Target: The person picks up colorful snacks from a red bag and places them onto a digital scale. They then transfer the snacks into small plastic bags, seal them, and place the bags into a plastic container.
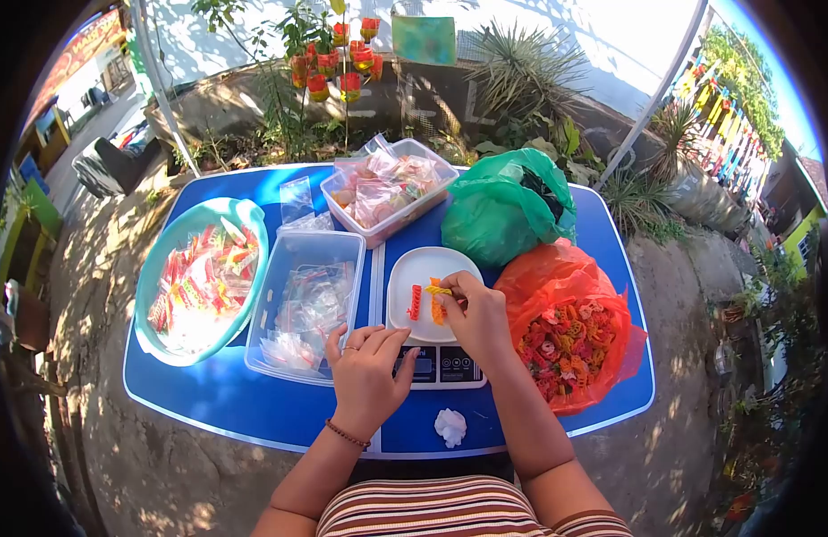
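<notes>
A white kitchen scale (400, 309) stands near the front middle of the blue table. On its plate lie a red spiral piece (415, 302) and an orange piece (437, 310). Over the plate's right side, my right hand (475, 315) pinches a small yellow piece (439, 290). My left hand (369, 369) hovers at the scale's front left, fingers spread, nothing in it. Right of the scale, a red plastic bag (623, 347) stands open, full of red and orange twisted pieces (570, 353).
A clear bin (344, 259) of small plastic bags and a teal basin (259, 268) of packets stand left. Behind are a tub (387, 231) of filled bags and a green bag (494, 210). Crumpled white tissue (450, 428) lies at the front edge.
</notes>
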Demonstrator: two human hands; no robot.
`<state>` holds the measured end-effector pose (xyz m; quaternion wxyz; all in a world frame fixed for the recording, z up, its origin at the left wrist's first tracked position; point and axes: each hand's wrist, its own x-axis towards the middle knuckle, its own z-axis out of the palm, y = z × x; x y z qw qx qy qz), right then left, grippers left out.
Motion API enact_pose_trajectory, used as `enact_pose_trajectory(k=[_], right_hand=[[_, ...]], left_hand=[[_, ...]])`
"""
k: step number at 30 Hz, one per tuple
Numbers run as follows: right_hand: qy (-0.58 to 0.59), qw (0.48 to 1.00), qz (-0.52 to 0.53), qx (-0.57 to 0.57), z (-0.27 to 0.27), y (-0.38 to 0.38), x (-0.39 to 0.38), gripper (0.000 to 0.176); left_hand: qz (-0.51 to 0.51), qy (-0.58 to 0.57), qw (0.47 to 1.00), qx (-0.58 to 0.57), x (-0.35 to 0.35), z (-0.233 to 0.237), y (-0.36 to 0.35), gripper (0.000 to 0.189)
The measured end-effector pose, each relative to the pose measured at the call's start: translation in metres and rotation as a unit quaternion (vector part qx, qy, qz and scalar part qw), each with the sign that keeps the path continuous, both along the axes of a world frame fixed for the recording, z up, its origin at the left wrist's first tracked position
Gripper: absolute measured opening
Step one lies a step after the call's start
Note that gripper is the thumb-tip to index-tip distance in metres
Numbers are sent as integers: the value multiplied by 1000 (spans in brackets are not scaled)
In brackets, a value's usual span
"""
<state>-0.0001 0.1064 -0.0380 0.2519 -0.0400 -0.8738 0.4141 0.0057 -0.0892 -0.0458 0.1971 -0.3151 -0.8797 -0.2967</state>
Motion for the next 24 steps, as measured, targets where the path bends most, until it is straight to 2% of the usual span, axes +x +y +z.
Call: enact_pose_trajectory(k=[3, 6, 9, 12, 15, 19, 20, 24], right_hand=[[-36, 998, 27, -40, 8, 9, 15, 17], [58, 997, 47, 0, 0, 20, 19, 14], [77, 996, 36, 14, 14, 28, 43, 15], [166, 975, -7, 147, 28, 39, 77, 14], [141, 980, -103, 94, 19, 55, 114, 15], [110, 965, -211, 110, 11, 83, 155, 20], [96, 957, -229, 151, 13, 88, 165, 22], [55, 960, -249, 115, 10, 95, 194, 24]], left_hand=[[-16, 2, 1000, 8, 3, -1, 11, 27], [-34, 3, 999, 6, 8, -2, 26, 27], [-61, -16, 998, -2, 16, 1, 40, 29], [-107, 12, 994, 2, 26, 1, 57, 32], [-156, 30, 987, -10, 35, 2, 78, 34], [-233, 23, 972, -16, 47, -1, 113, 37], [-255, 19, 967, -18, 51, -2, 121, 39], [-293, 26, 955, -33, 64, -7, 138, 41]])
